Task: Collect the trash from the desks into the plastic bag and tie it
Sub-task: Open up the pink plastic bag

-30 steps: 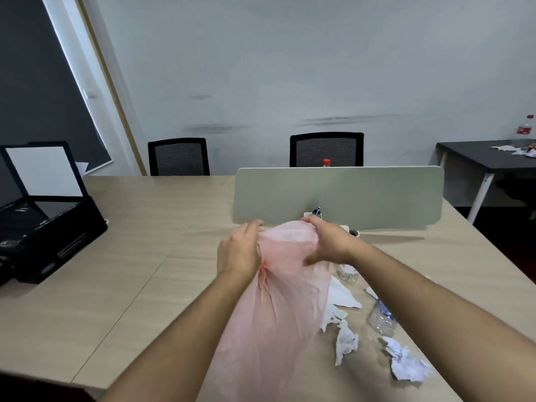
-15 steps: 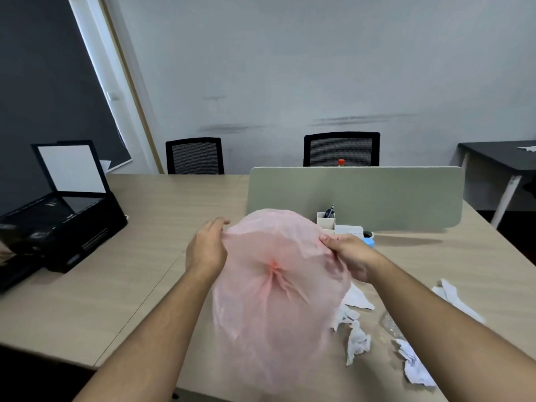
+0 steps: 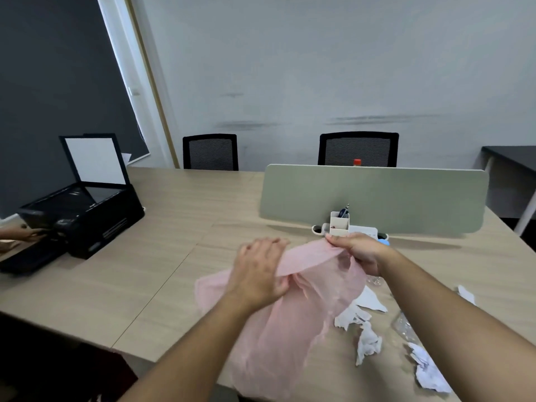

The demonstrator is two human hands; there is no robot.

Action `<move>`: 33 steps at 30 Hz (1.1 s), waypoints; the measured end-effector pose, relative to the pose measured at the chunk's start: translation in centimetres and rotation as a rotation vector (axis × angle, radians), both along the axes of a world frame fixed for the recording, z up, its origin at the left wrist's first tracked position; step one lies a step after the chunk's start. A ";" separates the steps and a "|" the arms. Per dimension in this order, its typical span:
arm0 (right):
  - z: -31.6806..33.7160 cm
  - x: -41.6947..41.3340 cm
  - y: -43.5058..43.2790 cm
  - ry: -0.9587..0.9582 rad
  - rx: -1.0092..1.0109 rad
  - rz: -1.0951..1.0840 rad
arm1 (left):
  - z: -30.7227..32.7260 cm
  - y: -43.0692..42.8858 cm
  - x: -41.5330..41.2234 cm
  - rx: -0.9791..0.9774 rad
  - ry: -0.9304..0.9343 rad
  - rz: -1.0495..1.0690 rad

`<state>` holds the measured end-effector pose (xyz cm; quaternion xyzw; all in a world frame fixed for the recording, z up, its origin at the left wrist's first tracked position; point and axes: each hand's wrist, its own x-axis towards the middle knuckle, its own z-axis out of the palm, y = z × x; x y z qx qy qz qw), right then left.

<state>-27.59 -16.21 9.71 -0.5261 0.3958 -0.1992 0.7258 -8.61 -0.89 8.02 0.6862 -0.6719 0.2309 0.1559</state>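
Over the desk (image 3: 174, 271), my left hand (image 3: 258, 271) and right hand (image 3: 356, 249) both grip the plastic bag (image 3: 278, 343), crumpled paper (image 3: 367, 343) just beside it.

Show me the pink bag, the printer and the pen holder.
pink bag (image 3: 278, 338): head view, its lower body
printer (image 3: 116, 216): head view, black front side
pen holder (image 3: 339, 224): head view, white front wall

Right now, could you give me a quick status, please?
Left hand and right hand grip pink bag. Crumpled paper, bottle uncollected on desk. Nothing blocking.
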 end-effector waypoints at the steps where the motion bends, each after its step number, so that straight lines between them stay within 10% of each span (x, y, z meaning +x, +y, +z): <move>1: 0.5 0.3 0.2 0.010 -0.068 0.009 | 0.0 -0.8 -1.6 0.044 -0.010 -0.001; 7: 2.7 -0.1 0.7 0.665 -0.923 0.155 | 1.0 -4.9 -3.9 0.222 0.020 0.156; 11: 1.4 -2.1 0.6 0.951 -1.017 0.154 | 2.5 -6.0 -2.4 0.188 0.101 0.170; 17: 0.1 -5.3 -0.5 0.805 -0.813 -0.115 | 3.1 -5.8 1.0 0.165 0.186 0.203; 23: 0.0 -4.7 -0.8 0.182 -0.316 -0.169 | 2.0 -3.5 3.2 0.204 0.250 0.267; 33: -1.0 -3.4 -1.5 0.210 0.052 -0.153 | -0.6 1.2 5.6 0.357 0.145 0.412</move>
